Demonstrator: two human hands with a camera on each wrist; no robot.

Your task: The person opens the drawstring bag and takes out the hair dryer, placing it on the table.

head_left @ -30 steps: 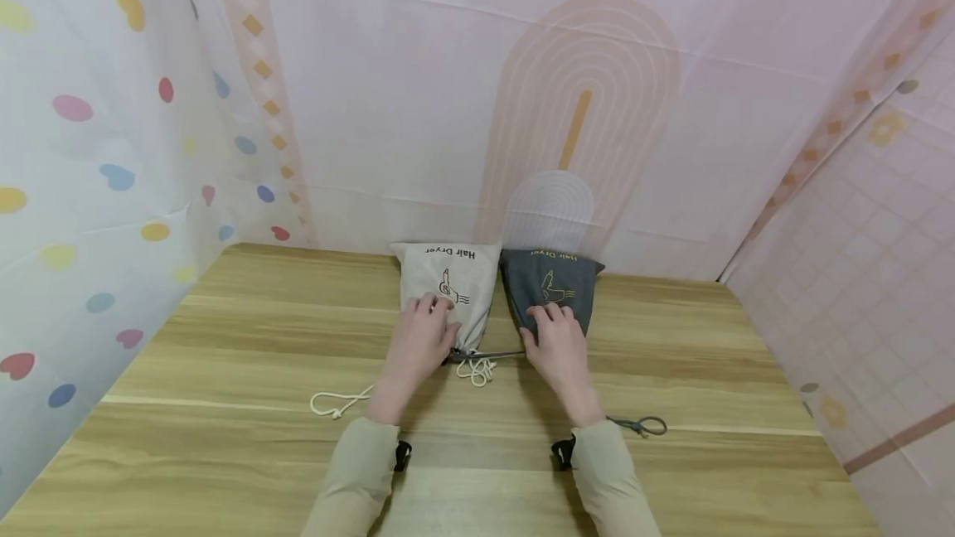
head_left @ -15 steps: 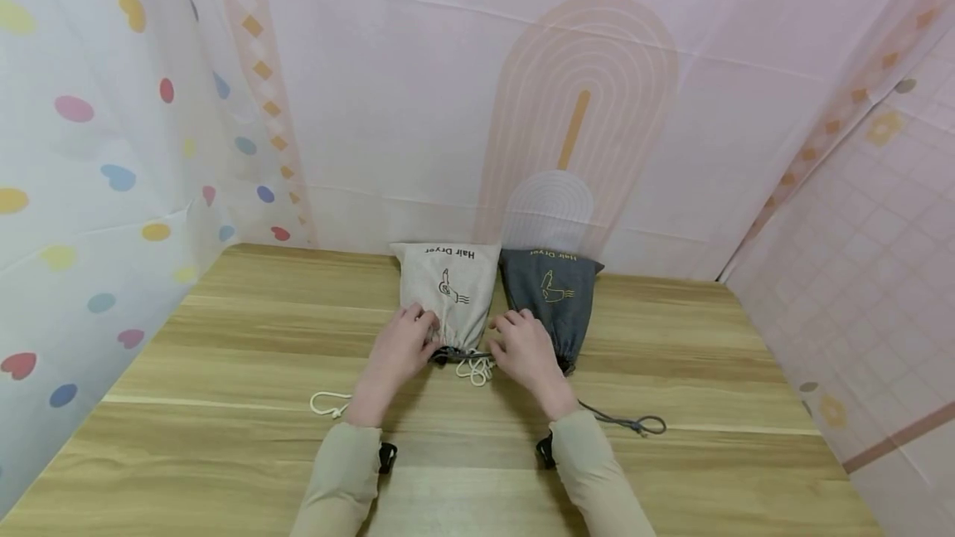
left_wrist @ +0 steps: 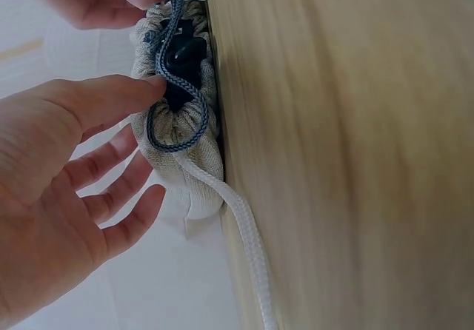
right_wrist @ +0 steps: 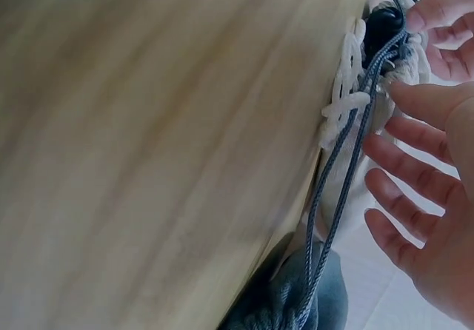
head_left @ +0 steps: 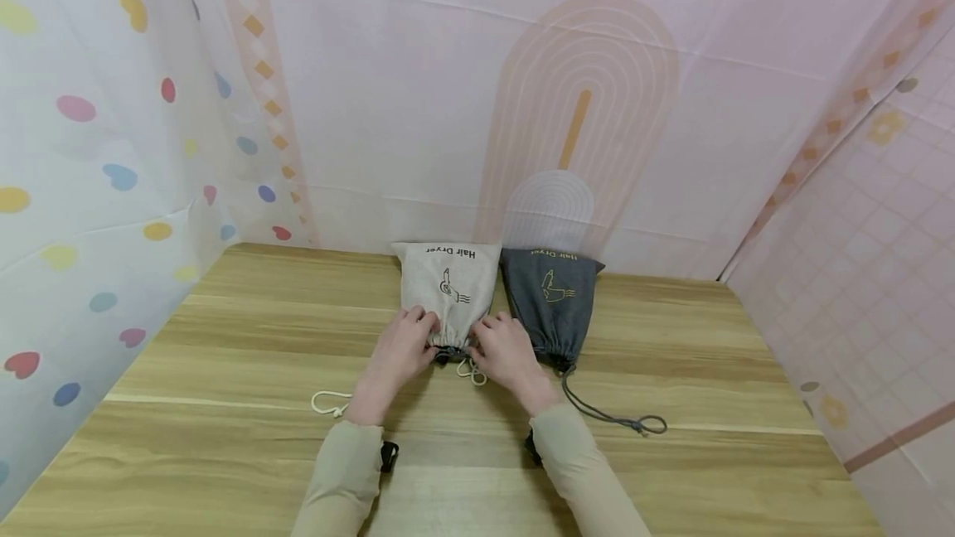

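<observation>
A light drawstring bag [head_left: 460, 313] printed "Hair Dryer" lies on the wooden table, its gathered mouth towards me. At the left side of that mouth is my left hand [head_left: 399, 350], its thumb against the grey cord [left_wrist: 194, 97] and its other fingers loosely bent. My right hand [head_left: 506, 348] reaches the mouth's right side with fingers relaxed and spread. Something dark [right_wrist: 384, 28] shows in the opening, its kind unclear. Right beside it lies a dark grey drawstring bag [head_left: 555, 317] with the same print, from which a grey cord runs to the light bag's mouth.
A white cord loop [head_left: 328, 406] trails left of my left wrist, and a knotted white cord [head_left: 472, 373] lies before the light bag. A grey cord loop [head_left: 651, 424] extends to the right. Behind the table [head_left: 261, 338] hangs a patterned cloth [head_left: 418, 106].
My right hand has moved left from the grey bag to the light bag's mouth, leaving the grey bag uncovered. My left hand has drawn slightly back towards the mouth.
</observation>
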